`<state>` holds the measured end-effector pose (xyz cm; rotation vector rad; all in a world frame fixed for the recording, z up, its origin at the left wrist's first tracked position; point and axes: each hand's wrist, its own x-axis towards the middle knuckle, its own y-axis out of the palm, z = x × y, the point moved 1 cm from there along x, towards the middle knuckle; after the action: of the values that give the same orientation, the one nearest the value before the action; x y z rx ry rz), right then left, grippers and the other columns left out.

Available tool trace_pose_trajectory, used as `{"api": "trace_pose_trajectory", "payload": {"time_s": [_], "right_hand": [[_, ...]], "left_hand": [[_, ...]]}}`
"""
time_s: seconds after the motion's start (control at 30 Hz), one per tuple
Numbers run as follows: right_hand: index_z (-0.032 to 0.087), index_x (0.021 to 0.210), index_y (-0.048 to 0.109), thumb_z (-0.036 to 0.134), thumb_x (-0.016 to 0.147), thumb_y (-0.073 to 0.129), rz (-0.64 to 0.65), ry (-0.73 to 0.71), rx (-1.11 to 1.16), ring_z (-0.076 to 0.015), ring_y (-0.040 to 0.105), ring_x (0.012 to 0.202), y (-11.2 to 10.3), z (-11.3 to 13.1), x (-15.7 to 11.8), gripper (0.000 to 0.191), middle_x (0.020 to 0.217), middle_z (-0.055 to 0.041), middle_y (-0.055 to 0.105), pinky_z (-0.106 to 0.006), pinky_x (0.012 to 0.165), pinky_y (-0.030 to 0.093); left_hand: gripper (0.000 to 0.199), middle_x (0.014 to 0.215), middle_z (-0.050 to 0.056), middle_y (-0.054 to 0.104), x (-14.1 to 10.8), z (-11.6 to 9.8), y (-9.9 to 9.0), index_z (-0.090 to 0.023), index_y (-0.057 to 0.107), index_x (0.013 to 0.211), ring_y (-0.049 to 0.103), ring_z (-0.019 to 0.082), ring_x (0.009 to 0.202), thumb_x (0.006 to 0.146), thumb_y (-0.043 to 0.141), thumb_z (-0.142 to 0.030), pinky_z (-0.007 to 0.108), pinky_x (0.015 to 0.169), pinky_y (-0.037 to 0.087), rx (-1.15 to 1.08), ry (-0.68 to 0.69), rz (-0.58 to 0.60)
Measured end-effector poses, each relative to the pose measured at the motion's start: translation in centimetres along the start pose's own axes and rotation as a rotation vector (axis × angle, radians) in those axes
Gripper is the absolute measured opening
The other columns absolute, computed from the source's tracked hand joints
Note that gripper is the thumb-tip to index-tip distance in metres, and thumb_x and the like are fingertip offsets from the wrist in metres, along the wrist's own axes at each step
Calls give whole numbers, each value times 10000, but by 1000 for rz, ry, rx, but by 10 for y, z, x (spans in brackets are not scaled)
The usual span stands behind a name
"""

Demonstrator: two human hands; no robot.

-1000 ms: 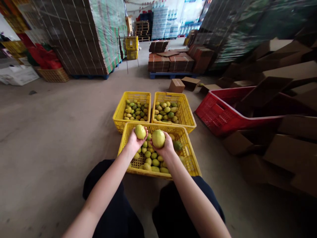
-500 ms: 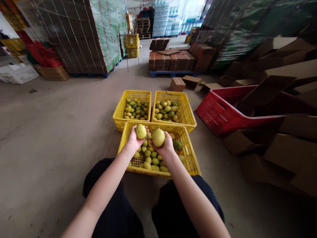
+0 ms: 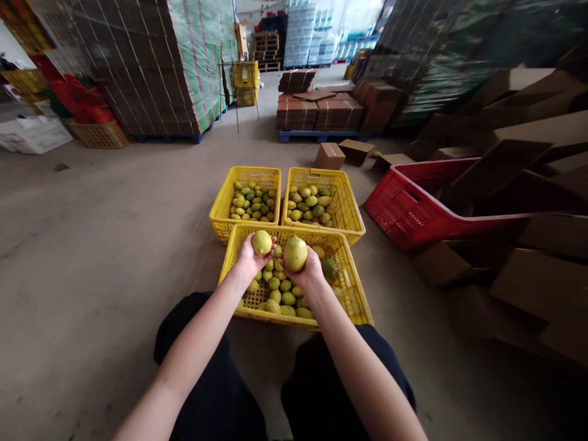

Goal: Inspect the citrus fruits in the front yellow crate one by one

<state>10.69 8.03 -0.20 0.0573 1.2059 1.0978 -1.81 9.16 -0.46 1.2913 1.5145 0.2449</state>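
Each of my hands holds one yellow-green lemon above the near yellow crate [image 3: 356,294]. In my left hand [image 3: 250,260] rests the smaller lemon [image 3: 261,242], with the fingers curled under it. My right hand [image 3: 307,269] cups a larger lemon [image 3: 294,253]. Below them, several loose lemons [image 3: 288,298] lie in the near crate, yellow and green, with part of its perforated floor showing at the left. My hands and forearms hide some of the fruit.
Two more yellow crates, left [image 3: 220,202] and right [image 3: 351,208], stand behind the near one with lemons in them. At the right is a red crate [image 3: 399,208] among cardboard boxes [image 3: 528,282]. Flattened cartons [image 3: 316,113] sit on a blue pallet farther back.
The lemon in my left hand has turned slightly, so its pointed tip now faces down toward me. The larger lemon has also tilted a little. Both hands stay in nearly the same place.
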Motion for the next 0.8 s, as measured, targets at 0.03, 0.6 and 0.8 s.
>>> {"api": "trace_pose_trajectory", "payload": {"time_s": [0.03,0.6,0.8], "right_hand": [[197,784,557,277,855,375,-3,4,-2,-163,572,516,0,-1,1,211,579,-14,610,-286,480,500],[184,793,578,328,860,351,68,27,-11,-185,585,534,2,-1,-2,277,590,-42,621,-286,464,470],[223,726,518,376,792,512,-57,-92,-5,-149,547,518,2,0,-3,167,542,30,566,-282,512,502]], "left_hand": [[338,706,101,651,1,1,0,-77,603,931,599,143,546,906,358,-308,215,460,489,10,-1,0],[317,763,114,663,-3,1,5,-70,599,1025,624,153,598,904,362,-242,203,454,506,-36,25,28],[166,701,30,618,-8,-1,10,-139,598,918,632,136,617,771,627,-210,213,547,554,-41,138,-33]]}}
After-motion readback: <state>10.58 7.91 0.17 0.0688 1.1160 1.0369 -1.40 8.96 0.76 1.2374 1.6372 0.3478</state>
